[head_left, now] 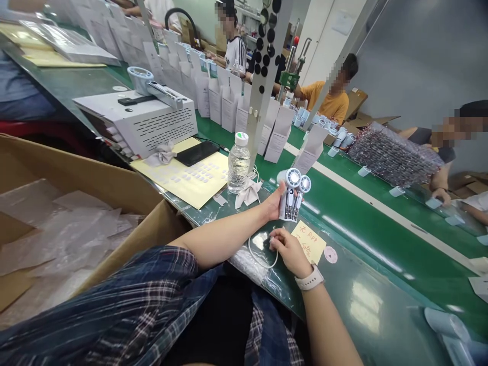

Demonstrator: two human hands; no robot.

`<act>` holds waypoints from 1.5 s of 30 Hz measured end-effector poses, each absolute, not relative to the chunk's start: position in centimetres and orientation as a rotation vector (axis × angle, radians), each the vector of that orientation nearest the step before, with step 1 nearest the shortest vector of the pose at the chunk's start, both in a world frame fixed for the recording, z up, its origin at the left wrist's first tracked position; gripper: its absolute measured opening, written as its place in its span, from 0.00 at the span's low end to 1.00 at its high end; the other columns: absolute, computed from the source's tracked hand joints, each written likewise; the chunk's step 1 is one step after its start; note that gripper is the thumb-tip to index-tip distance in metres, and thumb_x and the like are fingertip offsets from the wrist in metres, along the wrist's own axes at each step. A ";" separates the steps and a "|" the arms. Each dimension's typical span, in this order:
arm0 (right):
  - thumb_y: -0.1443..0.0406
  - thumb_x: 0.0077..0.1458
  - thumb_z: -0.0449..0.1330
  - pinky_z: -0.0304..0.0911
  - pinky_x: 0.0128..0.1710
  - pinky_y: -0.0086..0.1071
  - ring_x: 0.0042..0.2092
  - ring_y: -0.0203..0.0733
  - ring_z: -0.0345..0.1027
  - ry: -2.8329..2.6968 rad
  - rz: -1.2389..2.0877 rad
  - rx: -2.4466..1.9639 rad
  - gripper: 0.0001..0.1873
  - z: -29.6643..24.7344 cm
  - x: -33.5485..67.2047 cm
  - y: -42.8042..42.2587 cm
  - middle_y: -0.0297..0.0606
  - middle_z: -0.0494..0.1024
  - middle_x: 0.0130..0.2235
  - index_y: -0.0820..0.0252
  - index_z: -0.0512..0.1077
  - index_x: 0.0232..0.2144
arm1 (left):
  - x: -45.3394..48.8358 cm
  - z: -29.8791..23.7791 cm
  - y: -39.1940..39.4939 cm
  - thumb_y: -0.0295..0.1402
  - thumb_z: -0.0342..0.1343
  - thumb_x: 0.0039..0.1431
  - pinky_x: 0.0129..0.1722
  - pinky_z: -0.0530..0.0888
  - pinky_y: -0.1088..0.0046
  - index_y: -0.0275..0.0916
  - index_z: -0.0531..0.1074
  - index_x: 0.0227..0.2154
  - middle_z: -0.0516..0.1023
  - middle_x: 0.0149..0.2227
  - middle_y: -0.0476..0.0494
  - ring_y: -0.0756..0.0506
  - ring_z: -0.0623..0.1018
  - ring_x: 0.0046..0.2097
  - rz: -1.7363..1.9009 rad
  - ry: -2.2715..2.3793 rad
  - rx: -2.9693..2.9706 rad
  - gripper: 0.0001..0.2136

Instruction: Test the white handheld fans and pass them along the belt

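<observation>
My left hand [273,204] is closed round light-blue devices with two round heads [294,178] and opened handles that show dark and metallic inner parts. Whether these are two separate units I cannot tell. Just below and nearer to me, my right hand [288,249] is pinched on the end of a white cable [267,266], which loops over the table edge. The cable's tip is hidden by the fingers. Beside that hand lies a yellow note [310,242] with red handwriting, and a pink round sticker [330,254] sits to its right.
A water bottle [239,165] and crumpled tissue [248,193] stand left of my hands. Further left are a black phone [198,152], a yellow sticker sheet [190,185] and a white vented box [152,122]. White cartons [278,134] line the green belt [343,198]; co-workers sit beyond.
</observation>
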State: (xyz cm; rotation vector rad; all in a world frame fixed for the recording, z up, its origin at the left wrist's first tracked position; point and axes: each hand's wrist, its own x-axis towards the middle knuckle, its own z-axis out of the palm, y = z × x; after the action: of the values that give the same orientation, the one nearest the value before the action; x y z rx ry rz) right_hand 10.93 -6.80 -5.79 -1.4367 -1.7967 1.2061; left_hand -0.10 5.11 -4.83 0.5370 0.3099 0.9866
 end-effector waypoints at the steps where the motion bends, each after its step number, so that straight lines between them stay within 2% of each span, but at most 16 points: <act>1: 0.59 0.55 0.59 0.69 0.38 0.36 0.31 0.40 0.73 -1.696 1.326 -1.364 0.12 -5.7 11.2 -6.7 0.32 0.78 0.27 0.57 0.75 0.39 | -0.1 -4.8 5.1 0.69 0.60 0.37 0.39 0.77 0.67 0.35 0.72 0.26 0.80 0.35 0.37 0.41 0.80 0.41 0.997 0.307 0.557 0.35; 3: 0.56 0.50 0.64 0.70 0.38 0.38 0.30 0.41 0.72 -1.465 1.420 -1.294 0.17 -5.5 11.8 -6.5 0.34 0.79 0.27 0.59 0.78 0.39 | 0.0 -4.7 4.9 0.70 0.60 0.34 0.40 0.77 0.66 0.35 0.70 0.24 0.80 0.36 0.36 0.40 0.80 0.42 1.006 0.310 0.583 0.37; 6: 0.54 0.44 0.69 0.68 0.34 0.38 0.28 0.41 0.70 -1.272 1.294 -1.329 0.16 -5.3 12.1 -6.2 0.35 0.78 0.25 0.59 0.78 0.31 | 0.0 -4.5 4.7 0.71 0.58 0.33 0.40 0.76 0.66 0.35 0.69 0.24 0.80 0.35 0.35 0.40 0.80 0.41 0.984 0.314 0.612 0.37; 10: 0.51 0.47 0.68 0.65 0.32 0.35 0.26 0.39 0.67 -1.214 1.172 -1.340 0.17 -5.5 11.6 -6.4 0.32 0.74 0.22 0.57 0.72 0.24 | 0.0 -4.3 4.4 0.72 0.59 0.29 0.40 0.76 0.64 0.35 0.69 0.24 0.80 0.36 0.35 0.39 0.80 0.42 0.986 0.297 0.651 0.38; 15: 0.50 0.54 0.63 0.61 0.30 0.33 0.24 0.36 0.63 -1.179 1.115 -1.327 0.19 -6.0 11.0 -6.9 0.28 0.69 0.19 0.56 0.68 0.24 | 0.4 -4.5 3.9 0.70 0.63 0.25 0.39 0.75 0.67 0.35 0.68 0.24 0.80 0.37 0.34 0.38 0.80 0.43 1.064 0.343 0.674 0.38; 20: 0.47 0.53 0.64 0.59 0.26 0.32 0.21 0.35 0.61 -1.105 1.155 -1.298 0.21 -6.3 10.5 -7.0 0.27 0.66 0.18 0.56 0.67 0.24 | 0.5 -4.2 3.3 0.69 0.65 0.25 0.35 0.74 0.69 0.35 0.69 0.24 0.80 0.38 0.34 0.40 0.80 0.41 1.103 0.342 0.689 0.38; 25: 0.45 0.53 0.63 0.61 0.28 0.33 0.23 0.36 0.62 -1.159 1.109 -1.326 0.22 -5.9 10.4 -7.0 0.28 0.68 0.19 0.55 0.66 0.24 | 0.6 -4.1 3.4 0.70 0.64 0.25 0.37 0.74 0.68 0.35 0.68 0.22 0.80 0.35 0.36 0.40 0.80 0.39 1.095 0.341 0.673 0.38; 28: 0.45 0.56 0.60 0.65 0.34 0.35 0.29 0.40 0.67 -1.247 1.020 -1.361 0.21 -5.4 10.4 -7.0 0.33 0.74 0.25 0.55 0.68 0.26 | 0.6 -4.4 3.6 0.69 0.64 0.24 0.40 0.75 0.65 0.35 0.68 0.22 0.80 0.34 0.37 0.41 0.79 0.38 1.097 0.337 0.625 0.38; 30: 0.46 0.58 0.58 0.66 0.38 0.37 0.33 0.42 0.70 -1.299 0.973 -1.367 0.20 -5.1 10.4 -7.1 0.37 0.77 0.31 0.56 0.71 0.30 | 0.6 -4.3 3.7 0.70 0.63 0.26 0.40 0.75 0.63 0.36 0.67 0.23 0.80 0.34 0.37 0.42 0.79 0.37 1.094 0.346 0.548 0.38; 33: 0.47 0.59 0.57 0.66 0.41 0.38 0.38 0.44 0.70 -1.354 0.892 -1.350 0.20 -4.9 10.4 -7.1 0.39 0.78 0.35 0.57 0.72 0.31 | 0.2 -3.8 3.8 0.72 0.57 0.37 0.41 0.76 0.62 0.36 0.66 0.21 0.79 0.34 0.38 0.42 0.80 0.38 1.093 0.364 0.381 0.36; 36: 0.47 0.58 0.57 0.65 0.41 0.38 0.37 0.44 0.69 -1.347 0.818 -1.366 0.21 -5.0 10.7 -7.0 0.38 0.78 0.33 0.57 0.72 0.29 | -0.1 -3.1 3.7 0.69 0.54 0.45 0.43 0.77 0.63 0.35 0.66 0.21 0.79 0.36 0.38 0.41 0.80 0.41 1.121 0.338 0.321 0.35; 40: 0.46 0.56 0.59 0.63 0.34 0.36 0.29 0.41 0.67 -1.288 0.864 -1.389 0.22 -5.1 11.3 -6.7 0.33 0.74 0.24 0.56 0.69 0.24 | -0.4 -2.5 3.2 0.68 0.59 0.41 0.42 0.78 0.63 0.34 0.68 0.20 0.80 0.40 0.36 0.39 0.81 0.44 1.100 0.261 0.435 0.35; 45: 0.47 0.56 0.62 0.63 0.32 0.34 0.25 0.38 0.67 -1.169 1.009 -1.314 0.21 -5.5 11.4 -6.8 0.29 0.71 0.20 0.56 0.68 0.24 | -0.5 -2.6 2.9 0.67 0.62 0.39 0.42 0.77 0.65 0.34 0.69 0.21 0.79 0.42 0.36 0.38 0.80 0.47 1.113 0.209 0.591 0.34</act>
State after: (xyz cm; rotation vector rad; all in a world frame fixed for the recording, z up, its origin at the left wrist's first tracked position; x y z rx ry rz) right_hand 11.44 -6.83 -5.49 -1.3136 -1.1691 1.0088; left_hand -0.46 2.92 -2.57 0.5915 0.2085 1.1133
